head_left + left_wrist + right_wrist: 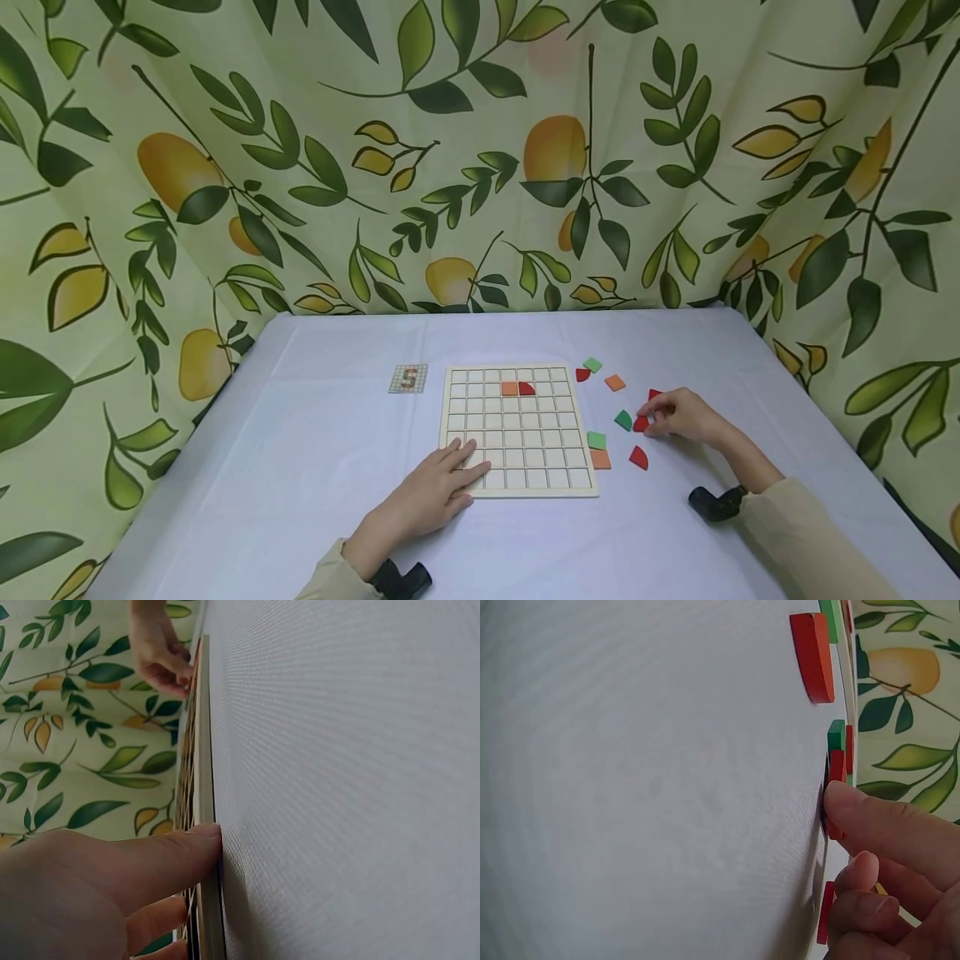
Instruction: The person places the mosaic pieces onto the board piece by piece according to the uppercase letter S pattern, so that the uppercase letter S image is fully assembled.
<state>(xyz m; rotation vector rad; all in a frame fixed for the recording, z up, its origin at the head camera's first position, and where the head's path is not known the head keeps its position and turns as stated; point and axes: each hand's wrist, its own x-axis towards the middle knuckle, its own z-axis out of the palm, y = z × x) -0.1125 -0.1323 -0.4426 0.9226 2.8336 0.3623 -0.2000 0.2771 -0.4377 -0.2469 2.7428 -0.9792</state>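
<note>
A pale square grid board lies on the white table. In its upper rows an orange square tile sits beside a red quarter-circle tile. My left hand rests over the board's near left corner, fingers extended across the cells; the left wrist view shows its thumb against the board's side edge. To the right of the board, my right hand pinches another red quarter-circle tile between thumb and fingers, low at the tabletop. A green quarter-circle tile lies just left of it.
Loose tiles lie right of the board: a red quarter-circle nearer me, a green square and an orange square along the board's edge, several more farther back. A small patterned card is left of the board. A leaf-print curtain hangs behind.
</note>
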